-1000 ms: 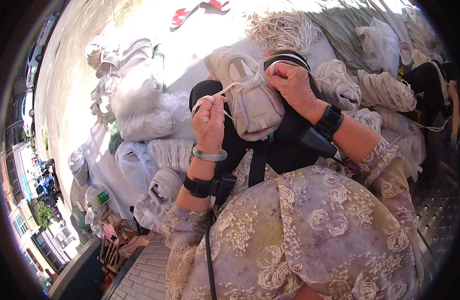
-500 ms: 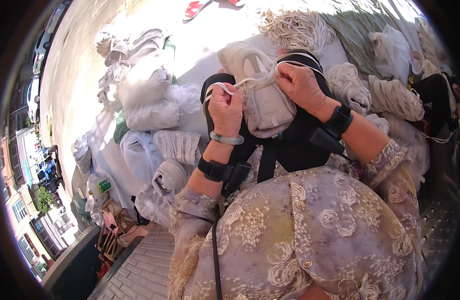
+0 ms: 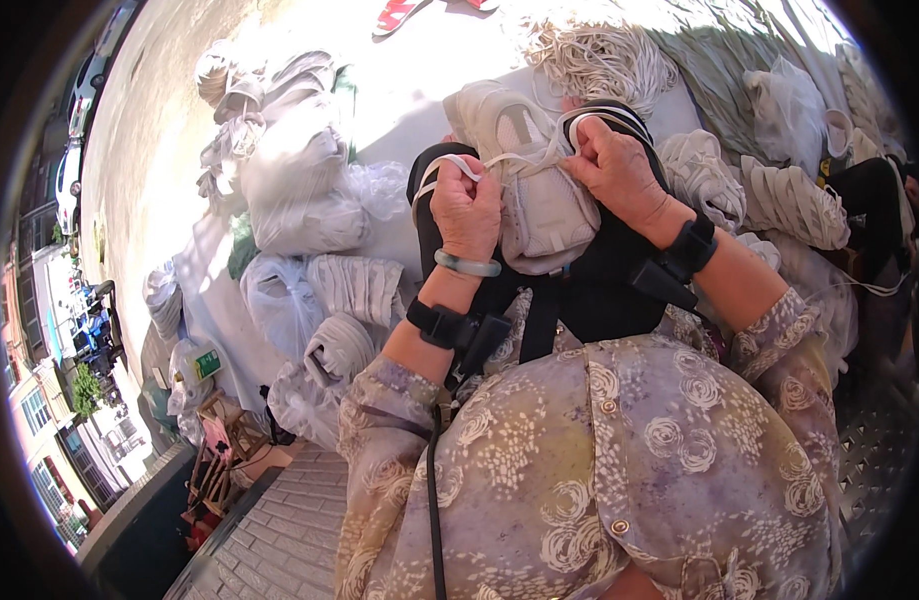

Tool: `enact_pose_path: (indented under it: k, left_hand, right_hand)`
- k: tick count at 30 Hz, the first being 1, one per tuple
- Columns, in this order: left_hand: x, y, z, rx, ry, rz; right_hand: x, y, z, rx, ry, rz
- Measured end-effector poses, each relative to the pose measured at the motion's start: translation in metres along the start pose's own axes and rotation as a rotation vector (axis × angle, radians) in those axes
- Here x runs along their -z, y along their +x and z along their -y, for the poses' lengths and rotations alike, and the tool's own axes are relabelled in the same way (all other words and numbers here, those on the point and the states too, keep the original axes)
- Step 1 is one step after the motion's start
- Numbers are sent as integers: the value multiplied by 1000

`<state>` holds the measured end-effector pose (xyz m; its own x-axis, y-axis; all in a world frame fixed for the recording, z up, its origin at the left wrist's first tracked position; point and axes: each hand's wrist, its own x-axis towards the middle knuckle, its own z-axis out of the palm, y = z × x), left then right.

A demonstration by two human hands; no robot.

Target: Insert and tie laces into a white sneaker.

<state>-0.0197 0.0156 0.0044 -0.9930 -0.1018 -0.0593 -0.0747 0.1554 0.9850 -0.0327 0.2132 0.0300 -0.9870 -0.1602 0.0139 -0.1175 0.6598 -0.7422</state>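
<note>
A pale grey-white shoe upper (image 3: 551, 222) lies across my lap, its heel end toward me. White shoelace (image 3: 524, 160) crosses over its front opening. My left hand (image 3: 466, 215) pinches one lace end at the left side of the upper, and that lace loops above the fingers. On the other side, the fingers of my right hand (image 3: 614, 175) grip the lace close to the upper, with a loop standing over the knuckles. The fingertips partly hide the lace where it is held.
A tangled heap of white laces (image 3: 604, 65) lies beyond my knees. Stacked uppers (image 3: 794, 200) sit at the right; plastic-bagged bundles (image 3: 304, 205) and more stacks (image 3: 354, 290) are at the left. Red shoes (image 3: 397, 14) show at the far edge.
My left hand has come slightly inward toward the upper, and the lace between the hands looks slacker. The right hand stays on its lace, its fingers a little lower against the upper.
</note>
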Motion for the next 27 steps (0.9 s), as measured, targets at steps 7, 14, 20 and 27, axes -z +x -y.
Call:
enact_pose_path:
  k: [7, 14, 20, 27]
  left_hand:
    - [-6, 2, 2, -260, 235, 13]
    - [9, 11, 6, 105, 213, 135]
    - [10, -13, -47, -188, 666, 142]
    - [11, -24, -23, -323, 651, 246]
  right_hand:
    - [-9, -1, -6, 80, -34, -32]
    - [-11, 1, -5, 90, -108, -6]
    - [4, -3, -13, 7, -15, -66]
    - [-2, -7, 22, 273, -1, -39]
